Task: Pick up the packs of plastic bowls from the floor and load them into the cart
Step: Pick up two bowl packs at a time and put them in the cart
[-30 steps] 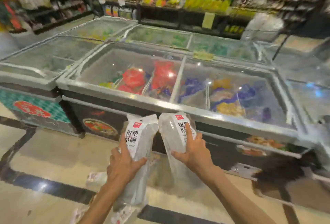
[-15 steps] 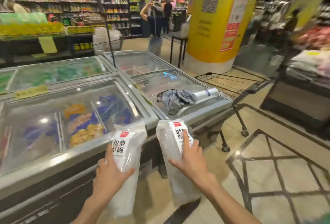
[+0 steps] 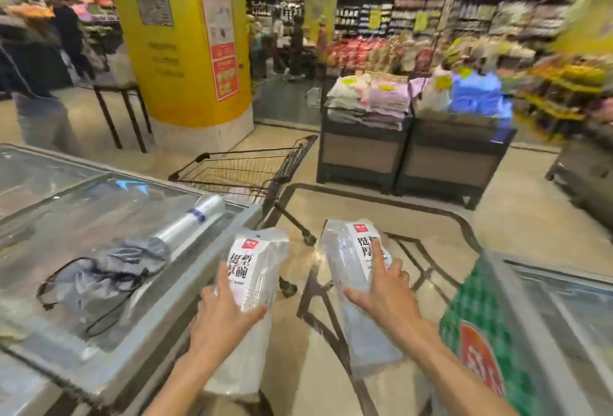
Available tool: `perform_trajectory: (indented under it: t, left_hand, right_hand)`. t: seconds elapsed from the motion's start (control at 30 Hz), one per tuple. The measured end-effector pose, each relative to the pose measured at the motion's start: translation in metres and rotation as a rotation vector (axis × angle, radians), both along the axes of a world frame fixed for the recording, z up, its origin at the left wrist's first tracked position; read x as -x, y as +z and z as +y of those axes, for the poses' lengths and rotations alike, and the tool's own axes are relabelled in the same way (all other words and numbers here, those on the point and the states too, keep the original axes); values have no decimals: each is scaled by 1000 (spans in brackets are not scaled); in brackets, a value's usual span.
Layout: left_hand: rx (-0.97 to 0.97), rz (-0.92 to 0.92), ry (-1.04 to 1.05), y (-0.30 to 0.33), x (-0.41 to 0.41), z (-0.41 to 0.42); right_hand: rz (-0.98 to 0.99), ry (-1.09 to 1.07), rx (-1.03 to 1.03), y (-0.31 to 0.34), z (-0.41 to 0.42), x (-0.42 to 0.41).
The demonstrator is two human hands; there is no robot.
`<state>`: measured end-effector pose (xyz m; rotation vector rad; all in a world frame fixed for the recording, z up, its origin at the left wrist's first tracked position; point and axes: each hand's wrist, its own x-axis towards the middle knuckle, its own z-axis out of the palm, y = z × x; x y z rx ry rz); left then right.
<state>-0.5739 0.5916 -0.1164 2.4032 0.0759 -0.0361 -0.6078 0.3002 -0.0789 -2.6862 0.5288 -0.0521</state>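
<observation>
I carry two clear packs of plastic bowls, each with a white label at the top. My left hand (image 3: 222,319) grips the left pack (image 3: 255,269) around its middle. My right hand (image 3: 386,296) grips the right pack (image 3: 348,249) the same way, with a finger lying across its label. Both packs are upright in front of me, a little apart. The wire shopping cart (image 3: 245,166) stands ahead, just beyond the corner of the freezer, with its basket above and behind the packs.
A glass-topped chest freezer (image 3: 83,216) lies to my left with a roll of plastic bags (image 3: 189,226) and a grey bag (image 3: 109,269) on it. Another freezer (image 3: 530,332) is at my right. A yellow pillar (image 3: 185,50) and goods displays (image 3: 414,136) stand beyond the cart.
My view has swung to the right, away from the freezers and onto the cart and the aisle. Both hands keep the same hold on the packs.
</observation>
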Motion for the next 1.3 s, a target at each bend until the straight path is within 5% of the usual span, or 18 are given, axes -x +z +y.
perform_trajectory:
  t: [0.33,0.6,0.93,1.3]
  left_hand:
    - [78,-54,-311,13,-261,-190]
    - [-20,-14,-363,-2,-443,-343]
    - [-28,-29,-294,25,-687,-511]
    - [51,-42,-137,28,-979,-579]
  right_hand:
    - [-8,-266,-40,14,-161,-181]
    - [-41,-322,-54,15,-302,-338]
    - [-57,-253,-79,34,-474,-598]
    - [-81,-125,-65,41,-547,-932]
